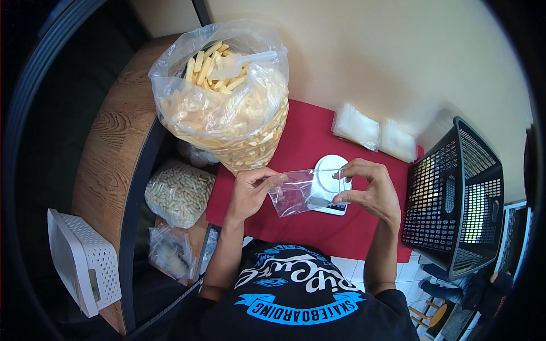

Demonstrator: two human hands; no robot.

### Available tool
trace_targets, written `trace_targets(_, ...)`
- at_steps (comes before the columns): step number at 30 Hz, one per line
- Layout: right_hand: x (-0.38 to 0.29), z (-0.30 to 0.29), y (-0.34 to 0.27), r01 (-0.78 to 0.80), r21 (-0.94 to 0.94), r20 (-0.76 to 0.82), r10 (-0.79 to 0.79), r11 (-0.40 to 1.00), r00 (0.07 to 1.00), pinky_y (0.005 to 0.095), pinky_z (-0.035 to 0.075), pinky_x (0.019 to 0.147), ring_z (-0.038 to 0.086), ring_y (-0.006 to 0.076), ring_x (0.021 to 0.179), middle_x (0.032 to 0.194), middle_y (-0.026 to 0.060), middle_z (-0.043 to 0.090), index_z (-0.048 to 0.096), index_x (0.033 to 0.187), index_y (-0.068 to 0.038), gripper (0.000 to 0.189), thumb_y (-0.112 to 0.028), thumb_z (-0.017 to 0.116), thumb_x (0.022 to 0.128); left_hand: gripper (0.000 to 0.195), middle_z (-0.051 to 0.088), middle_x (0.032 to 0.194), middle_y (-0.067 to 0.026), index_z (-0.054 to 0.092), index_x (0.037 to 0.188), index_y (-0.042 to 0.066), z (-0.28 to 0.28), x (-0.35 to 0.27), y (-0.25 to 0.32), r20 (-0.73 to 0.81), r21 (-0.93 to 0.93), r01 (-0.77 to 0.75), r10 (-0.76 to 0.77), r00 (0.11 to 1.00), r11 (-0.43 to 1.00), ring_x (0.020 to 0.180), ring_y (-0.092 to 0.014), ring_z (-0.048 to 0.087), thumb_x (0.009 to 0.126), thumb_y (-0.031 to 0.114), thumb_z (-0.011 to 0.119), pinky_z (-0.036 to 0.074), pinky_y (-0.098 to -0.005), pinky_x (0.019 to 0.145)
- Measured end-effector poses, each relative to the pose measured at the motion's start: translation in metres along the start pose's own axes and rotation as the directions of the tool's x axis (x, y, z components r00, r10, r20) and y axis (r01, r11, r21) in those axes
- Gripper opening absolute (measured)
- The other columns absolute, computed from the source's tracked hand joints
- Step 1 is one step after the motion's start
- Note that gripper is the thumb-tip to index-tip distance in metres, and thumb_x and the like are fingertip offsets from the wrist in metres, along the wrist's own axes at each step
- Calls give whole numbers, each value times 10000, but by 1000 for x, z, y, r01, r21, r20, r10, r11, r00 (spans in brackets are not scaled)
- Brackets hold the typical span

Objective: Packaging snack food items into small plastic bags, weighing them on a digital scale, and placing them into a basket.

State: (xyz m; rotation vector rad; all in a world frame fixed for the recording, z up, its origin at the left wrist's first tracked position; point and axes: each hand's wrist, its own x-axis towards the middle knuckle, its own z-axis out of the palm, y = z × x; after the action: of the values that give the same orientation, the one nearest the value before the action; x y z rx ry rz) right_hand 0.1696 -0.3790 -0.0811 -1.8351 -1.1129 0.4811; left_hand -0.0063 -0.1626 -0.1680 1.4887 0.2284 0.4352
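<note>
Between my two hands an empty clear plastic bag [294, 192] is stretched out. My left hand [254, 189] pinches one end between thumb and fingers. At the other end my right hand [369, 187] has its thumb and fingers spread at the bag's edge, with the plastic between them. Below the bag, partly covered by it, a white digital kitchen scale [330, 164] rests on a red cloth [307, 132]. Beyond my left hand stands a large clear bag of pale yellow sticks [256, 145], its top open, with a translucent plastic scoop [230, 68] on the sticks.
Two stacks of clear plastic bags [356, 128] lie at the back. A black perforated crate [431, 204] stands at the right. To the left are a bag of pale pellet-like pieces [181, 194], a wooden surface [108, 132] and a white basket [91, 255]. Another person [482, 294] is at lower right.
</note>
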Motion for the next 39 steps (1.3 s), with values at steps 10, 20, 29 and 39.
trace_targets(10,5,-18,11,-49,-58,-27,48,997,998,326,514,765,671,196,800,849,123,713,750,896,29,521,-320,929,553,218,728,779,-76,692,1116,-21,-9,1,-2,-351,132,-14,60,935,991,740,-123,700,901,10,696,535,-255,679)
trace_targets(20,23,15,-41,98,-368,-14,-111,925,994,394,467,669,610,284,683,737,91,699,744,789,-27,466,-414,904,583,752,607,1292,-167,580,1329,6,56,11,48,224,611,-478,442,869,631,1315,-343,512,678,211,896,298,-531,1167)
trace_targets(29,65,13,-84,339,-139,239,-301,930,923,395,530,685,675,322,770,826,142,695,743,977,-19,389,-325,835,755,647,648,1090,-163,593,1279,-23,25,0,64,-64,562,-377,492,868,737,929,-281,670,735,184,876,552,-343,788)
trace_targets(39,243,7,-115,378,-404,-90,-448,833,890,435,467,595,622,331,591,643,232,590,604,727,53,225,-126,633,860,697,450,1397,-194,654,1222,-24,-42,-10,117,-184,446,-310,425,886,840,1075,-274,626,664,291,927,534,-342,908)
